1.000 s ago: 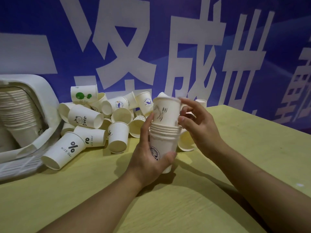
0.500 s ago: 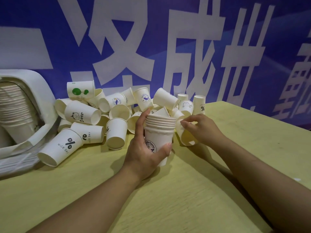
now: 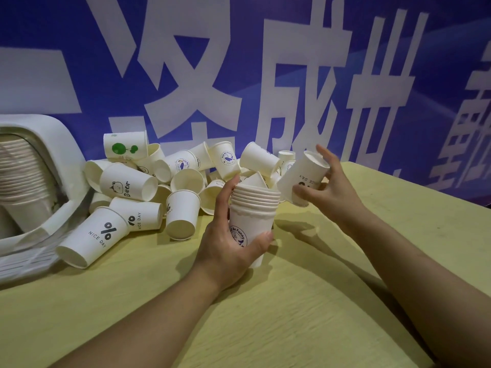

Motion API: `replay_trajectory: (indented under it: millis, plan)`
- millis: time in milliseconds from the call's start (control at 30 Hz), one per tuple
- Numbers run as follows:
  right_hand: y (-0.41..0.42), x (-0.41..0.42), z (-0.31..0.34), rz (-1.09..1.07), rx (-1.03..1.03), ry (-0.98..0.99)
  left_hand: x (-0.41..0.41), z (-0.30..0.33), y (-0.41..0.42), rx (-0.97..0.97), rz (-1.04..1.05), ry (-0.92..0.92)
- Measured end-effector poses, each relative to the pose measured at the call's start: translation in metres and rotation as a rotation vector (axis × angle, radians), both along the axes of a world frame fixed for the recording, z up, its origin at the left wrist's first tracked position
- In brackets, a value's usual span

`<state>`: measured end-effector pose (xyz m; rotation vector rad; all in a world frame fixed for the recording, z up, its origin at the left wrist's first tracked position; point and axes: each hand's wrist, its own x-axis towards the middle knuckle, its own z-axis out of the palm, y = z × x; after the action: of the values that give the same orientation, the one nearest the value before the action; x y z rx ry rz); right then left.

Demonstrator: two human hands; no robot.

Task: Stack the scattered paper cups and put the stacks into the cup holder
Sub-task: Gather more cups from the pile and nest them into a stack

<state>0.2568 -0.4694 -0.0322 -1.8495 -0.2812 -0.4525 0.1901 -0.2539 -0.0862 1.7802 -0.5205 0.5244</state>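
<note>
Left fingers (image 3: pixel 233 187) curled round a stack of nested cups (image 3: pixel 252 208), thumb on the near side; left hand (image 3: pixel 225 245) kept the stack upright just above the bench (image 3: pixel 292 301). Right fingers (image 3: pixel 322 155) clamped on a single cup (image 3: pixel 303 176), held tilted with the bottom up and the open mouth down toward the stack, just beside its top rim but not yet over it (print on the side upside down, "DAY" readable). Right hand (image 3: pixel 329 187) in the air to the right of the stack.

Behind the hands, a pile of loose cups (image 3: pixel 164 181) on the bench, most on their sides, a few standing mouth down. At far left, the white cup holder (image 3: pixel 53 144) lying on the bench, with a long stack (image 3: pixel 18 176) already inside.

Judged as partly done: one long stack stored, one short stack in hand, many cups left to nest. Probably the single cup to be turned mouth up and pushed in next, then the finished stack carried to the holder.
</note>
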Motion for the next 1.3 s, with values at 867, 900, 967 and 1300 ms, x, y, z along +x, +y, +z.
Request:
replay_trajectory:
  millis: [867,900,967,1300]
  plan:
    - [0.037,-0.024,0.0,0.282,0.147,-0.141,-0.003,-0.001,-0.001,0.054,-0.071,0.017]
    - [0.037,-0.026,0.0,0.291,0.146,-0.161,-0.002,-0.001,-0.001,0.024,-0.051,0.005]
    - [0.036,-0.028,-0.001,0.325,0.107,-0.184,0.001,-0.002,0.001,-0.053,-0.012,-0.005]
    - [0.014,0.049,-0.018,-0.204,-0.325,-0.14,0.007,-0.001,0.003,-0.126,0.033,0.016]
